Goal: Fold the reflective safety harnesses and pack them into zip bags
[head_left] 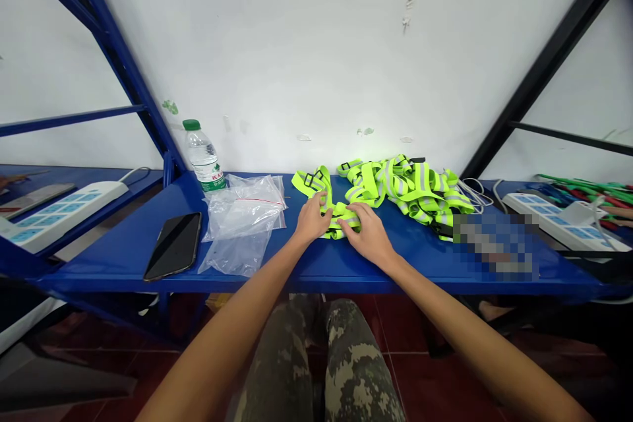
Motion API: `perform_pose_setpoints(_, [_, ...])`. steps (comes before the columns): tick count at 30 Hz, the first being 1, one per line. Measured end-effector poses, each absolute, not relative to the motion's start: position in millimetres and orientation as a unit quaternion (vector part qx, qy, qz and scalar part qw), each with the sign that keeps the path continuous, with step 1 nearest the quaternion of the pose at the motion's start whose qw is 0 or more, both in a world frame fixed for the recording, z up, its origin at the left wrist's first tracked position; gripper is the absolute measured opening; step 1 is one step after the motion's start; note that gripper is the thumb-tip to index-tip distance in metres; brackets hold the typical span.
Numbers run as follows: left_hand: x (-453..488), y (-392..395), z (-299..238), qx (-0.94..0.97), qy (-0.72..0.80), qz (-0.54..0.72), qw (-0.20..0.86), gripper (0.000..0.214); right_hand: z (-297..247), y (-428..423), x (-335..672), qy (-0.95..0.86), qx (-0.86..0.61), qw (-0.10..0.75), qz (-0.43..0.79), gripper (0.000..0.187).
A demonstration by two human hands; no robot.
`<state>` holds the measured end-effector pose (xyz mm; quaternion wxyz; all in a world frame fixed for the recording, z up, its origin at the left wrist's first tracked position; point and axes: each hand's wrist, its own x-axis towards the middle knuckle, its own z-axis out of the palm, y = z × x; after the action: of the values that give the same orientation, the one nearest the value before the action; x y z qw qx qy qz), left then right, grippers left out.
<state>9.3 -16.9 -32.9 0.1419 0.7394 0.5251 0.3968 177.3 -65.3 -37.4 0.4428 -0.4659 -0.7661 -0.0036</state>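
A neon-yellow reflective strap (339, 212) with grey stripes lies partly bunched on the blue table, its loop and black buckle stretching toward the wall. My left hand (311, 219) grips its left side, thumb and fingers curled on the band. From the other side my right hand (366, 231) holds the gathered part, thumb toward the left hand. The fingers partly cover the strap's middle. Just to the right, a tangled pile of similar reflective straps (420, 184) rests near the wall, with black buckles showing.
Left of my hands are clear plastic zip bags (247, 211), a green-capped water bottle (202, 157) and a black phone (173, 246). White cables (477, 194) lie behind the pile, and a blurred patch (494, 247) hides something at right. Power strips (69, 211) flank both sides.
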Motion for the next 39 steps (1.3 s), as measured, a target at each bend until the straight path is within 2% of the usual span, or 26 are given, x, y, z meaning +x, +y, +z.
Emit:
perform_pose_setpoints(4, [10.8,-14.6,-34.8,0.727,0.542,0.382,0.181,0.044,-34.8,-70.8,178.1,-0.749,-0.493,0.442,-0.036,0.041])
perform_pose_setpoints(8, [13.3,-15.6,-32.7,0.723,0.561,0.365,0.172,0.041,-35.9,-73.1,181.1,-0.761,-0.488,0.418,-0.087,0.036])
perform_pose_setpoints(12, [13.5,-17.7,-30.0,0.728,0.564,0.353,0.167,0.041,-34.8,-72.6,188.7,-0.809,-0.451,0.375,-0.018,0.039])
perform_pose_setpoints(16, [11.4,-17.0,-28.9,0.738,0.547,0.352,0.180,0.040,-29.5,-66.8,198.1,-0.847,-0.421,0.318,0.059,0.057])
perform_pose_setpoints(18, [10.5,-15.0,-28.6,0.743,0.538,0.347,0.194,0.041,-28.5,-62.4,200.1,-0.858,-0.403,0.307,0.080,0.060])
perform_pose_setpoints(22, [10.6,-10.9,-28.5,0.751,0.525,0.334,0.221,0.042,-30.2,-56.7,197.0,-0.872,-0.373,0.307,0.079,0.046])
perform_pose_setpoints(29, [12.9,-9.7,-29.8,0.747,0.519,0.337,0.244,0.045,-32.3,-55.4,188.6,-0.892,-0.346,0.289,0.026,0.047])
perform_pose_setpoints(33, [14.0,-15.3,-26.6,0.729,0.514,0.374,0.256,0.043,-31.9,-50.4,187.2,-0.892,-0.348,0.288,0.024,0.037])
perform_pose_setpoints(39, [18.0,-32.4,-19.7,0.644,0.564,0.498,0.138,0.033,-23.1,-38.3,184.4,-0.865,-0.384,0.307,0.098,0.033])
